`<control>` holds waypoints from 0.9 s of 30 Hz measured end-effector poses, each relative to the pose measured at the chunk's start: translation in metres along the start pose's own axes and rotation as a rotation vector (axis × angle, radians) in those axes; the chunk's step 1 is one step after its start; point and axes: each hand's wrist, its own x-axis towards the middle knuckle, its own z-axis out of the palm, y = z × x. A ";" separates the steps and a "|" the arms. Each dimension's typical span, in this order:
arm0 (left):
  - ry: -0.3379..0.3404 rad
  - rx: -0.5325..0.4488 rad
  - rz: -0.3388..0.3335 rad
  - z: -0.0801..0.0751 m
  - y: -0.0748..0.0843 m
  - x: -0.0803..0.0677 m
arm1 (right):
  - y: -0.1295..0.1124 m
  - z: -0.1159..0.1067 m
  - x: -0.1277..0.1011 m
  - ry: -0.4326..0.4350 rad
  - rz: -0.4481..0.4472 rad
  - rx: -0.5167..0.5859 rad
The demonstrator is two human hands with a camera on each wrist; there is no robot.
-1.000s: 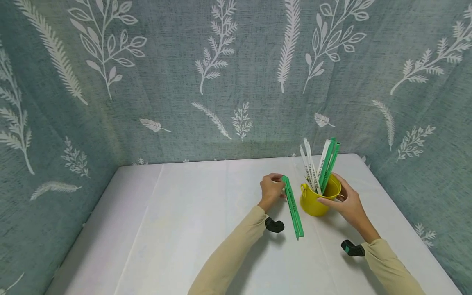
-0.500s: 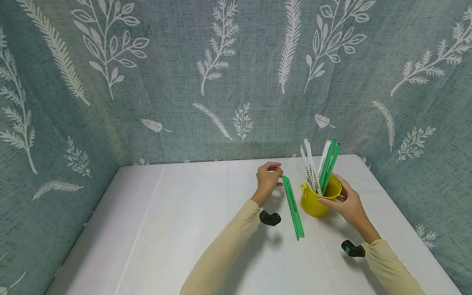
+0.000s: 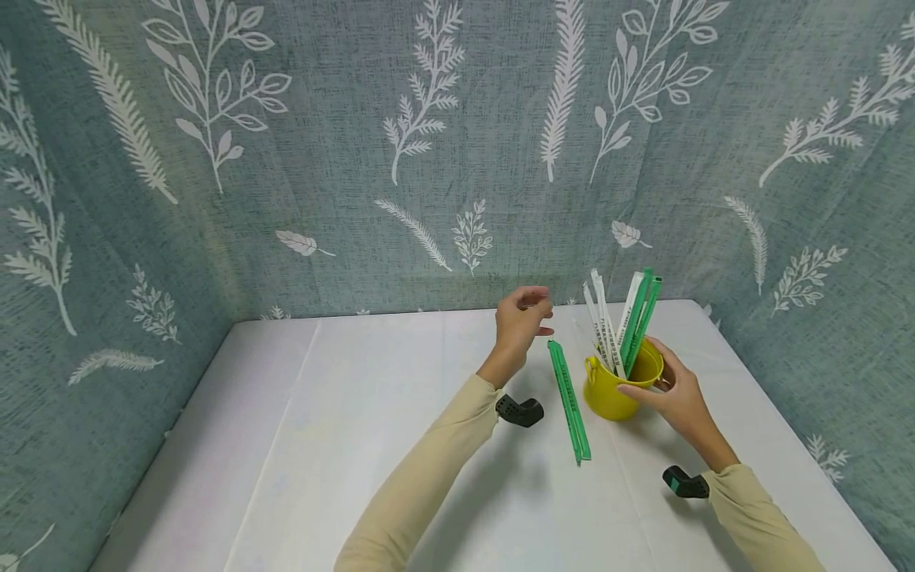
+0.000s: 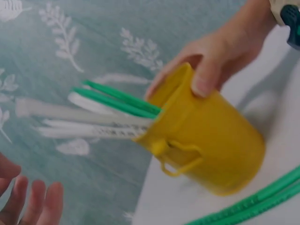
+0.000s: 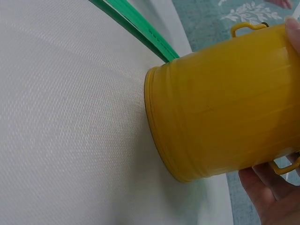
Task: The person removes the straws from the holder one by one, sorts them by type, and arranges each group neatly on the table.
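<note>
My right hand grips the rim of a small yellow bucket, thumb on the near side. The bucket stands upright on the table, one side loop showing in the left wrist view. Slim white wrapped sticks with dark print and green wrapped sticks lean inside it. To its left, two long green sticks lie side by side on the cloth. My left hand hovers above their far end with loosely bent fingers and nothing in them; its fingertips show apart in the left wrist view.
A white cloth covers the table. Behind and at both sides hangs a grey-green curtain with white leaf prints. Black wrist devices jut out below both forearms.
My left hand has let go of the far end of the green sticks and risen up and away. The sticks lie where they were. My right hand and the bucket have stayed put.
</note>
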 end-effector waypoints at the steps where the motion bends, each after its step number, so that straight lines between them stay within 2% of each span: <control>1: -0.005 -0.003 0.007 0.000 0.003 0.000 | 0.000 0.000 0.000 0.001 0.003 -0.002; 16: -0.097 -0.036 0.147 0.009 0.043 -0.010 | 0.001 0.000 0.001 -0.009 0.000 -0.006; 27: -0.164 0.041 0.265 0.029 0.064 -0.017 | 0.003 0.001 0.001 0.004 -0.013 -0.024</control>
